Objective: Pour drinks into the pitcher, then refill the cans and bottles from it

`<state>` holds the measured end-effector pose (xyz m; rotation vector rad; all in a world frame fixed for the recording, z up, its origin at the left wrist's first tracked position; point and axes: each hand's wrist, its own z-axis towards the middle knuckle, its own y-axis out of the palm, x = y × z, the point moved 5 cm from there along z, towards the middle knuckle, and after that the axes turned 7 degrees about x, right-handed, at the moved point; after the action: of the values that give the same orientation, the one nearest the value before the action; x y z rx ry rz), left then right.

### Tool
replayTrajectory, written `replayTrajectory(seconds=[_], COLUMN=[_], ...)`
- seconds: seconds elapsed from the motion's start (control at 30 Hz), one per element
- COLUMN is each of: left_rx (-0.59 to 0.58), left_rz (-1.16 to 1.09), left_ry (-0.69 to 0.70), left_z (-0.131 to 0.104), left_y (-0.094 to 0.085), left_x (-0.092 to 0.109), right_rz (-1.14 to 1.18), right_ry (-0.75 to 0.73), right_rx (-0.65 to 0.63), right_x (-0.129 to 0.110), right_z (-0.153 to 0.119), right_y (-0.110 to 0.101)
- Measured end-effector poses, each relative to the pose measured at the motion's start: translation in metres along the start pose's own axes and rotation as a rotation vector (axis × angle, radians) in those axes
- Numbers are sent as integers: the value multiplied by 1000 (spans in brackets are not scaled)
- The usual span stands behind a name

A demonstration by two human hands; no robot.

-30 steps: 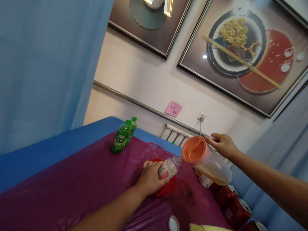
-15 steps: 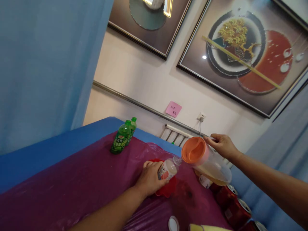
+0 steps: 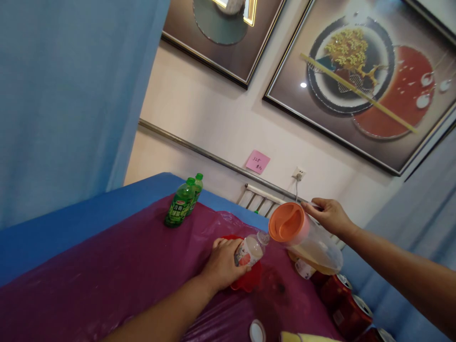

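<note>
My left hand is wrapped round a clear bottle with a pictured label, tilted with its open mouth to the upper right. Beneath that hand and bottle lies a red dish, partly hidden. My right hand grips the handle of a clear pitcher with an orange lid. The pitcher leans far over to the left, its lid close by the bottle's mouth. Pale yellowish liquid lies along its lower side. Whether any liquid is flowing between the two I cannot tell.
Two green bottles stand at the back of the purple-covered table. Several red cans line the right edge, with a labelled container behind them. A white cap and a yellow cloth-like item lie in front.
Hardly anything differs. The bottle and my left hand sit very slightly further right, as the whole view has shifted a little; both hands keep their hold.
</note>
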<state>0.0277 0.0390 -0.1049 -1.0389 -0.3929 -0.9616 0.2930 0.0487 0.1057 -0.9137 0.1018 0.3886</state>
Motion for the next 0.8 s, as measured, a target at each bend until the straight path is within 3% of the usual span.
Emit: replayTrajectory(seconds=[0.8], left_rx=[10], left_rz=[17], left_ry=[-6], left_z=[-1], left_y=[-1], left_x=[1], right_rz=[6], right_ry=[-32], right_rx=[25], right_x=[-4], right_z=[0], right_y=[-2])
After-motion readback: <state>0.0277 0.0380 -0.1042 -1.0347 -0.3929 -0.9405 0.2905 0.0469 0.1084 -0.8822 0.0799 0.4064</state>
